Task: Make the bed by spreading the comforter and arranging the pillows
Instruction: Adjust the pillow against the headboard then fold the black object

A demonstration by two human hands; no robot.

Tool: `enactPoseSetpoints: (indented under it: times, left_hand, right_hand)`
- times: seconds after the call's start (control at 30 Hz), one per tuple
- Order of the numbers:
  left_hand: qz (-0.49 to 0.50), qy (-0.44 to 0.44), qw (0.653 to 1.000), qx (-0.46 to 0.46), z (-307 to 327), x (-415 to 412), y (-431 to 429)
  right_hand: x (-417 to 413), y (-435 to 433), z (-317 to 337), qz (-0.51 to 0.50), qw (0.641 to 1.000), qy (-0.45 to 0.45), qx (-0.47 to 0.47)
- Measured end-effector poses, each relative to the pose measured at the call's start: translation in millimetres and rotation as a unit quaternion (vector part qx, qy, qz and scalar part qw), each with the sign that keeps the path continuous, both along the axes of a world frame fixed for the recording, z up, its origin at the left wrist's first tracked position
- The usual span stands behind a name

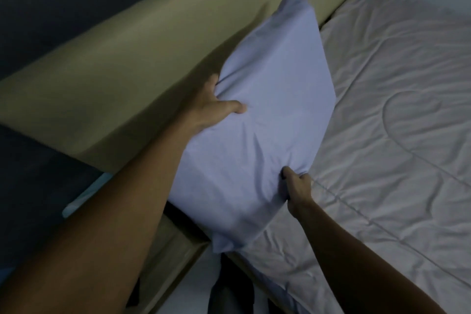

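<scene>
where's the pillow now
Centre of the head view: the pale blue pillow is gripped by the left hand and right hand, between the tan headboard and white comforter.

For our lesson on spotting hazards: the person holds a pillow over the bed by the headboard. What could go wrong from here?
The right hand pinches only cover fabric at a corner of the pillow, so it may slip. The pillow's lower end hangs near the edge of the bed, so it could land off it. Setting it down may drag and crease the comforter.
</scene>
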State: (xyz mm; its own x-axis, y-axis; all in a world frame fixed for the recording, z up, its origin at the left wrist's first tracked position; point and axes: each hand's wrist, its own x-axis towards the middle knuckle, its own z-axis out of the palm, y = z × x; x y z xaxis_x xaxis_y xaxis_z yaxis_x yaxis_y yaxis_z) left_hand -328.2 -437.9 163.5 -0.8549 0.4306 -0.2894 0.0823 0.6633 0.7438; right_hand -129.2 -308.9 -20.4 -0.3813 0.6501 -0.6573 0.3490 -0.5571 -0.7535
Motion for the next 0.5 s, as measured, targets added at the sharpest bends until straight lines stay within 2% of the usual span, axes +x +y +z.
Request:
enactPoseSetpoints:
  times: [0.13,0.23,0.3,0.33,0.4,0.43,0.5]
  left_hand:
    - [-0.034,0.063,0.997,-0.032,-13,-62,18]
    - [-0.049,0.116,0.987,-0.102,-37,-102,31]
    - [-0.066,0.117,0.979,-0.155,-64,-118,39]
    - [-0.083,0.108,0.974,-0.181,-82,-121,42]
    - [-0.108,0.103,0.964,-0.221,-123,-119,41]
    - [-0.108,0.131,0.959,-0.227,-141,-115,37]
    - [-0.097,0.244,0.942,-0.211,-167,-106,29]
  right_hand:
    - [-68,8,-34,-0.027,0.999,0.014,-0.043]
    - [-109,18,-69,-0.009,0.995,0.018,-0.099]
    - [-126,23,-95,0.003,0.992,-0.005,-0.129]
    - [-132,24,-107,0.002,0.992,-0.03,-0.121]
    - [-139,20,-122,0.008,0.993,-0.103,-0.047]
    - [-142,15,-129,0.025,0.991,-0.133,-0.008]
    - [-142,3,-133,0.075,0.979,-0.165,0.093]
